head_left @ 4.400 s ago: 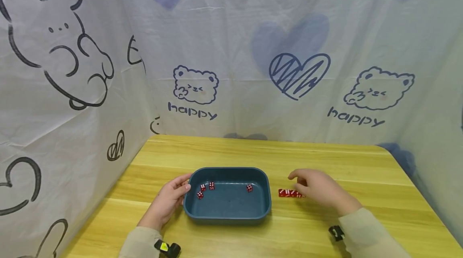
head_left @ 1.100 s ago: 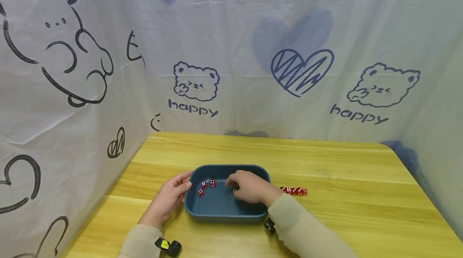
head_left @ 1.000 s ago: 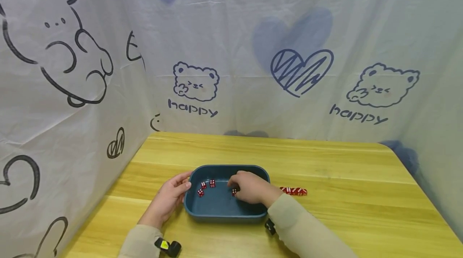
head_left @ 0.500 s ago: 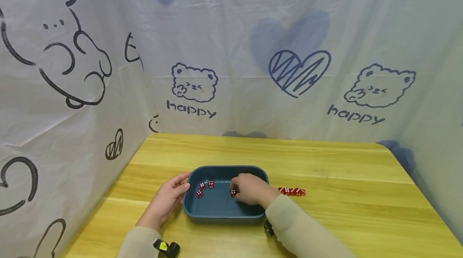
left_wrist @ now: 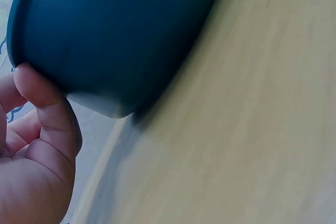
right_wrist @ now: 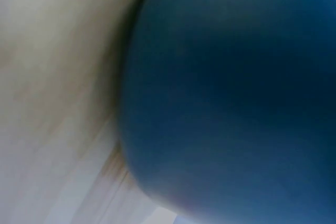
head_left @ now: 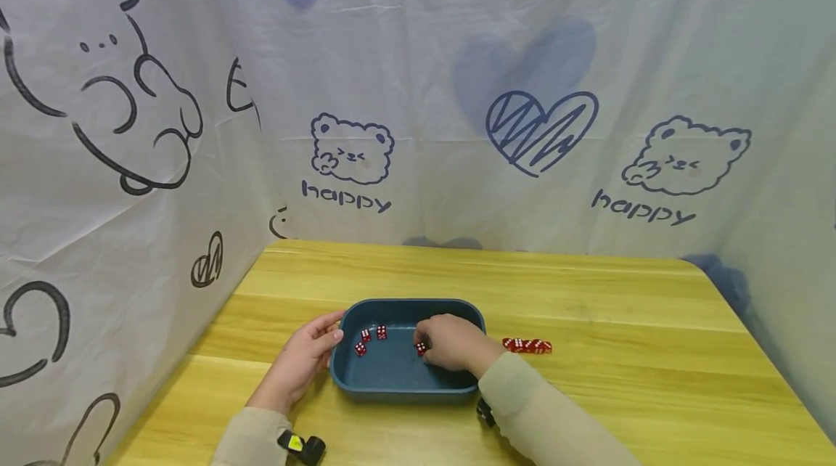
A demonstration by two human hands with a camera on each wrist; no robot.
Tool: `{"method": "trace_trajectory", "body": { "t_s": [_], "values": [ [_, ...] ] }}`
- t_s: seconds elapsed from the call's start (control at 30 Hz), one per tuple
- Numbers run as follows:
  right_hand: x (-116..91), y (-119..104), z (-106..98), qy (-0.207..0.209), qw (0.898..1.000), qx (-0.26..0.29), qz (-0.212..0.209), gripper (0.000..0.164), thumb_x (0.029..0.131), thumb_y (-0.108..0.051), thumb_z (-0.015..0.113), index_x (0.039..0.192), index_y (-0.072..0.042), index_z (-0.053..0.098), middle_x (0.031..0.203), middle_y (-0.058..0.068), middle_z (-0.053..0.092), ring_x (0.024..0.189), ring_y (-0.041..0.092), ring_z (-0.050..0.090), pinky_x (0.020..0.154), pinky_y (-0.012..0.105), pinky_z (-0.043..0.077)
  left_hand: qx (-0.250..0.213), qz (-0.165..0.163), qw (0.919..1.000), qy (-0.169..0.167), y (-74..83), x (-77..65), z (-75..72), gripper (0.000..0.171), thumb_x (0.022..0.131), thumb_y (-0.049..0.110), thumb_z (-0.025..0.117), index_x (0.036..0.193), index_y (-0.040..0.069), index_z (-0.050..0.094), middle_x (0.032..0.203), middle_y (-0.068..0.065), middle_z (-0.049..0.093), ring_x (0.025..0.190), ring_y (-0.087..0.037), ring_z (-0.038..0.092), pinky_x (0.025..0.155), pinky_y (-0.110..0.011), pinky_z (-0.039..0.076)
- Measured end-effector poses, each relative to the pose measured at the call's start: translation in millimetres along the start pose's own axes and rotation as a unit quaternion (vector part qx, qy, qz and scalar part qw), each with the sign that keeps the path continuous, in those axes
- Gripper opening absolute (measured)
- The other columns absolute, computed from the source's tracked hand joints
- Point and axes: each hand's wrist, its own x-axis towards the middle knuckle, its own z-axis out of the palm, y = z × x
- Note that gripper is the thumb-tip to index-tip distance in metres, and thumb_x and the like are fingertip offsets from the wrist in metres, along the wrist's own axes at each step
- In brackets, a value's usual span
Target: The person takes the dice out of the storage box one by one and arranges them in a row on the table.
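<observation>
A dark teal plastic tray (head_left: 392, 374) with rounded corners sits on the table. At its left end my left hand (head_left: 302, 361) holds the rim, the thumb (left_wrist: 39, 85) against the edge in the left wrist view. Reaching in over the right side, my right hand (head_left: 453, 341) pinches a red die (head_left: 421, 349) with white pips, low inside the tray. Its thumb and index finger are at the die; the other fingers are partly hidden. Three more red dice (head_left: 361, 349) lie loose near the tray's left end. The tray's blurred outer wall (right_wrist: 220, 103) fills most of the right wrist view.
A tight row of red dice (head_left: 527, 345) lies on the wood-grain table (head_left: 620, 350) just right of the tray, close to the right forearm. A white printed cloth (head_left: 424, 161) hangs behind the table and along its sides.
My right hand has moved left from the dice row on the table into the tray. A die now sits left of where the tray's right-hand die lay. The left hand stays at the rim.
</observation>
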Motion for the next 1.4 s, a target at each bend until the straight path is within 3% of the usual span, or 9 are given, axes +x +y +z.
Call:
{"method": "trace_trajectory", "body": {
  "t_s": [0.53,0.87,1.4],
  "values": [
    [-2,-1,1,0.021,1.0,-0.02,-0.008,0.009,0.092,-0.021,0.074,0.098,-0.027,0.076,0.097,-0.012,0.068,0.09,0.01,0.061,0.082,0.036,0.053,-0.001,0.013,0.9999,-0.009,-2.0,1.1,-1.0,0.048,0.104,0.009,0.056,0.15,-0.001,0.044,0.11,-0.014,0.052,0.073,-0.013,0.052,0.061,-0.022,0.047],
    [-3,-2,-3,0.041,0.999,-0.01,-0.024,0.011,0.094,-0.024,0.071,0.104,-0.027,0.076,0.104,-0.011,0.07,0.098,0.011,0.065,0.086,0.036,0.053,0.003,0.011,0.9999,-0.007,0.5,-0.1,0.0,0.049,0.104,0.009,0.056,0.15,-0.001,0.044,0.111,-0.013,0.052,0.075,-0.013,0.053,0.061,-0.022,0.048],
    [-8,2,-12,0.071,0.997,0.013,-0.034,0.018,0.098,-0.025,0.067,0.114,-0.026,0.075,0.11,-0.011,0.071,0.086,0.004,0.06,0.083,0.033,0.052,0.01,0.012,0.9999,-0.005,-0.6,0.2,-0.2,0.048,0.105,0.01,0.055,0.15,0.0,0.044,0.114,-0.014,0.054,0.074,-0.012,0.053,0.062,-0.021,0.049]
  ]
}}
